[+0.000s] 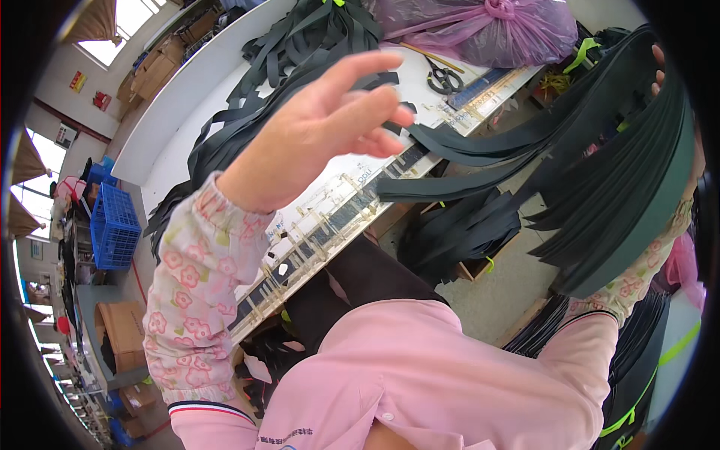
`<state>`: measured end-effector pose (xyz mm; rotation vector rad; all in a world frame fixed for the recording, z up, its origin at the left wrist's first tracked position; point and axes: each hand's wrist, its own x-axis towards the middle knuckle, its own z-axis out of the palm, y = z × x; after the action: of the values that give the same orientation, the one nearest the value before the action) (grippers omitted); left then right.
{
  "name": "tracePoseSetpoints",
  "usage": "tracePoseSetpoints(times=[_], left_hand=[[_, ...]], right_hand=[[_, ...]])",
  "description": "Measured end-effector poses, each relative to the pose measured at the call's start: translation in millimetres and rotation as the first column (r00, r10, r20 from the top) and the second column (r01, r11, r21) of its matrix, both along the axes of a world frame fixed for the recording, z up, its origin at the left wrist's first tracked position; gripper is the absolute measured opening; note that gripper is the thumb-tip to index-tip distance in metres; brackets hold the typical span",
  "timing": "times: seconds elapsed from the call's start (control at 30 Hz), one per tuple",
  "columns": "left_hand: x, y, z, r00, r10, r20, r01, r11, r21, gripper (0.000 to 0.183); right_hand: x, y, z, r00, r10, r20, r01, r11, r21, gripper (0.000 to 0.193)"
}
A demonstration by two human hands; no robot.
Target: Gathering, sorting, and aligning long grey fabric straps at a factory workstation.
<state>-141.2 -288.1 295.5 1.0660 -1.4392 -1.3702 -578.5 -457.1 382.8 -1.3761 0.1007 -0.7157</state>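
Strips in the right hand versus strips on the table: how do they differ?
The held strips run in ordered layers; the table strips tangle and loop. The right hand holds up the held strips; the table strips lie heaped. Both are dark, flat and long.

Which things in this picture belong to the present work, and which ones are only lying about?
Seem to belong:
- bundle of dark strips, being held
- similar loose strips, piled on the table
- white table, bearing that pile

Seem just lying about:
- scissors, untouched; role unclear
- purple plastic bag
- blue crate
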Motion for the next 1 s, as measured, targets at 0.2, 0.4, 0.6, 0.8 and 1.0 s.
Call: tracePoseSetpoints(times=[0.2, 0.4, 0.6, 0.8, 1.0], left_hand=[[52.9, 34.8, -90.8, 0.978, 0.204, 0.051, -0.208, 0.908, 0.363, 0.048], [90.3, 92.7, -161.7, 0.906, 0.422, -0.043, -0.346, 0.793, 0.502, 0.048], [90.3, 156.4, -191.5, 0.835, 0.543, -0.093, -0.399, 0.713, 0.576, 0.047], [82.0, 171.7, -229.8, 0.8, 0.585, -0.138, -0.355, 0.644, 0.677, 0.047], [85.6, 206.8, -229.6, 0.731, 0.681, -0.041, -0.462, 0.538, 0.705, 0.046]], right_hand=[[-92.9, -57.6, -45.9, 0.88, -0.47, 0.063, 0.474, 0.867, -0.155, 0.049], [7.8, -2.2, -178.2, 0.569, -0.815, -0.109, 0.818, 0.548, 0.175, 0.045], [98.1, 80.8, -516.2, 0.576, -0.542, -0.612, 0.817, 0.384, 0.43, 0.023], [87.9, 161.9, -760.1, 0.133, -0.314, -0.94, 0.956, 0.29, 0.038, 0.045], [154.5, 168.9, -750.7, 0.192, -0.197, -0.961, 0.924, 0.367, 0.109, 0.049]])
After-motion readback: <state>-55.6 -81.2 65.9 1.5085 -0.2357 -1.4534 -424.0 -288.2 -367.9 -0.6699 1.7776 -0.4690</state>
